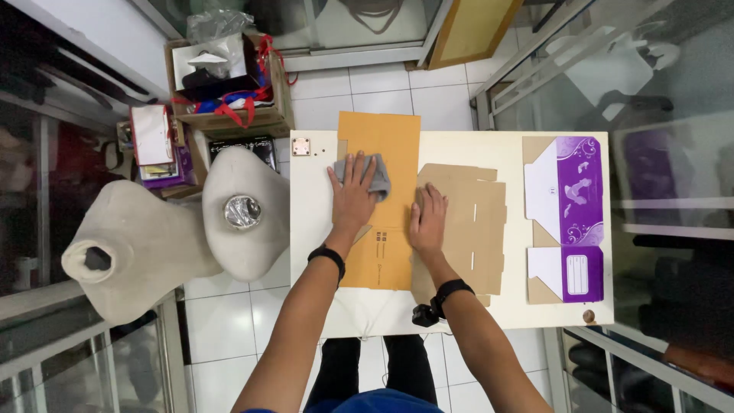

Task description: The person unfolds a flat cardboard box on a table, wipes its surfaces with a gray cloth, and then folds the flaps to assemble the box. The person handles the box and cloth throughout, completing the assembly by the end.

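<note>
A grey cloth [376, 177] lies on an orange-brown envelope [381, 200] near the middle of the white table [321, 222], slightly toward its 10 o'clock corner. The left hand [352, 195] lies flat on the envelope, palm down and fingers spread, its fingertips pressing on the cloth; it grips nothing. The envelope runs lengthwise from 12 to 6 o'clock, and its far end juts past the table's edge.

At 3 o'clock from the envelope, touching its long edge, lies a flattened brown carton [470, 229]. The right hand [428, 220] rests open and flat on the carton's near-left part, fingers pointing to 12 o'clock, holding nothing. Both wrists wear black bands.

Further toward 3 o'clock, apart from the carton, a flat purple-and-white box blank [569, 218] lies near the table's right edge. A small square plate [300, 147] sits at the table's 10 o'clock corner.

Off the table at 9 o'clock stands a pale fabric mannequin torso [164, 229]. At 11 o'clock a cardboard box [229, 121] with red ribbon sits on the tiled floor.
</note>
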